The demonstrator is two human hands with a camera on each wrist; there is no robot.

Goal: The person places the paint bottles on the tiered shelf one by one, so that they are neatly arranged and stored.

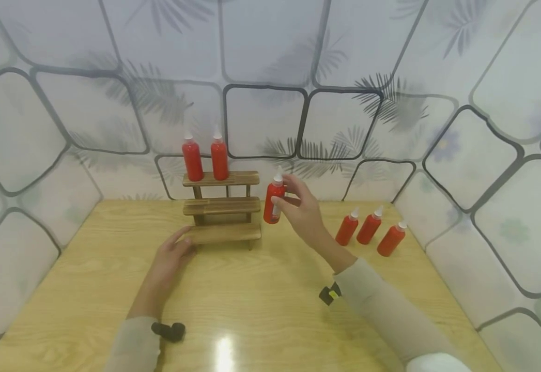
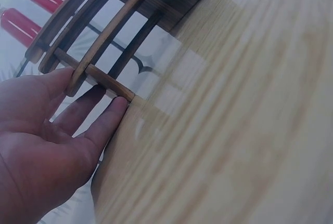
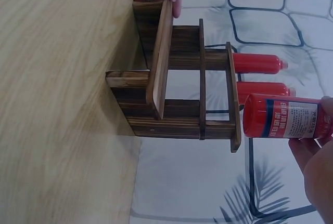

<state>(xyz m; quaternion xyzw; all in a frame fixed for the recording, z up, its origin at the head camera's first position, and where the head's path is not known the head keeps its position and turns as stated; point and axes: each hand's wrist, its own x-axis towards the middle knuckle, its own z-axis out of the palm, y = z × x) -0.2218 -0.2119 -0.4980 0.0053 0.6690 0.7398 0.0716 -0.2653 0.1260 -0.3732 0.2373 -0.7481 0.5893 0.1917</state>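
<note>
A red squeeze bottle (image 1: 272, 206) with a white pointed cap is upright in my right hand (image 1: 304, 211), between thumb and fingers. It is beside the right end of a three-step wooden display stand (image 1: 221, 206). The right wrist view shows the printed label (image 3: 294, 118) on this bottle. My left hand (image 1: 173, 253) holds the left end of the stand's lowest step, thumb at the step's end and fingers at its side leg (image 2: 112, 82). Two more red bottles, a left one (image 1: 192, 160) and a right one (image 1: 219, 159), stand on the top step.
Three red bottles stand on the wooden table (image 1: 261, 299) at the right: a near one (image 1: 391, 240), a middle one (image 1: 369, 229) and a left one (image 1: 346, 230). A patterned wall (image 1: 265, 121) rises behind the stand and along both sides.
</note>
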